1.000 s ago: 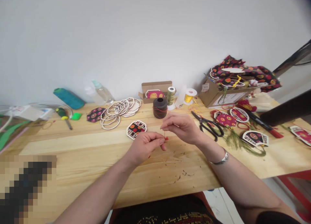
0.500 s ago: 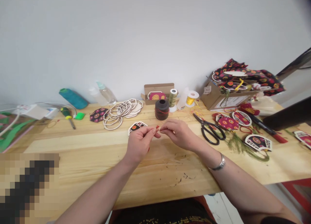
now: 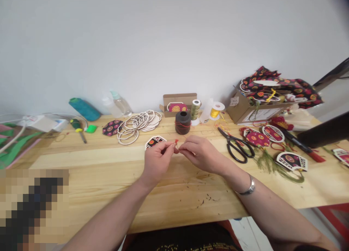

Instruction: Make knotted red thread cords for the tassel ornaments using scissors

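One red strand (image 3: pixel 176 141), prob. cord, runs btwn. L hand (image 3: pixel 157 159) and R hand (image 3: pixel 201 153), fingertips of both clamped on it, above wood tabletop (image 3: pixel 109 185). Behind: blk. thread cone (image 3: pixel 182 121); to R: blk.-handled scissors (image 3: pixel 230 138) near tasseled ornaments (image 3: pixel 256 137).

The cord (image 3: pixel 176 141) is red, the thread cone (image 3: pixel 85 109) teal, the fabric (image 3: pixel 307 92) black with red-and-orange motifs.

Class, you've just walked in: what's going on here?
A person's left hand pinches a bit of red cord above a wooden table. The right hand is closed in a pinch close beside it, though what it grips is unclear. Beyond them stands a dark spool; scissors lie to the right, and a patterned ornament is partly hidden by the left hand.
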`<move>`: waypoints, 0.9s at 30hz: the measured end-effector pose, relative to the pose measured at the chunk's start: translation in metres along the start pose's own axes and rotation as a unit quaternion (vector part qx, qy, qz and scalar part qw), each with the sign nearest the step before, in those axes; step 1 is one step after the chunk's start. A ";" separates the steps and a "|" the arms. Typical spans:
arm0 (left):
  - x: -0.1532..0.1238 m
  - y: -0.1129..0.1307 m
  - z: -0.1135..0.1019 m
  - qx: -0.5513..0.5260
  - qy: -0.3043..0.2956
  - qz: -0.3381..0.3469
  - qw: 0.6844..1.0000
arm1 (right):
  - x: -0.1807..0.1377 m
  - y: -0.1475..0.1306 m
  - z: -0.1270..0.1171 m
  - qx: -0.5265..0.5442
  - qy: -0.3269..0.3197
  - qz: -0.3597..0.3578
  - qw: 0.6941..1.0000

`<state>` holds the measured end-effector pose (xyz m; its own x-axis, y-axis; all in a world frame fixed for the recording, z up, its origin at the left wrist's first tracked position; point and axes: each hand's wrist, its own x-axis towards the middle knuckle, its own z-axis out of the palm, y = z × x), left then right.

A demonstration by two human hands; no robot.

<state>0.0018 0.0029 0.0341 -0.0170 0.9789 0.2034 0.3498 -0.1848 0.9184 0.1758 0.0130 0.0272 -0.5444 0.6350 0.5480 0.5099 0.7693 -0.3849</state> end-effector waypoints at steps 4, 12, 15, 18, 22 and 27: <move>0.000 0.000 0.000 -0.004 -0.002 -0.002 1.000 | 0.001 -0.004 -0.004 -0.017 -0.012 -0.030 0.999; 0.002 -0.001 0.000 -0.016 -0.010 -0.041 0.999 | 0.004 -0.011 -0.008 -0.066 -0.048 -0.059 0.995; 0.003 -0.001 -0.002 -0.031 -0.016 -0.063 0.997 | 0.003 -0.009 -0.010 -0.025 -0.040 -0.040 0.998; 0.005 -0.006 -0.004 -0.063 -0.018 -0.095 0.993 | 0.002 -0.005 -0.015 0.064 -0.026 -0.017 0.997; 0.009 -0.011 -0.002 -0.173 -0.026 -0.185 0.967 | 0.004 -0.001 -0.022 0.143 -0.011 0.023 0.989; 0.010 -0.006 0.002 -0.264 -0.083 -0.276 0.920 | 0.005 0.002 -0.020 0.186 -0.009 0.061 0.981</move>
<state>0.0013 0.0136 0.0304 0.1028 0.9280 -0.3581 -0.1740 0.3713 0.9121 0.1875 0.0162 0.0435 -0.5081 0.7219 0.4698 0.2954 0.6584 -0.6923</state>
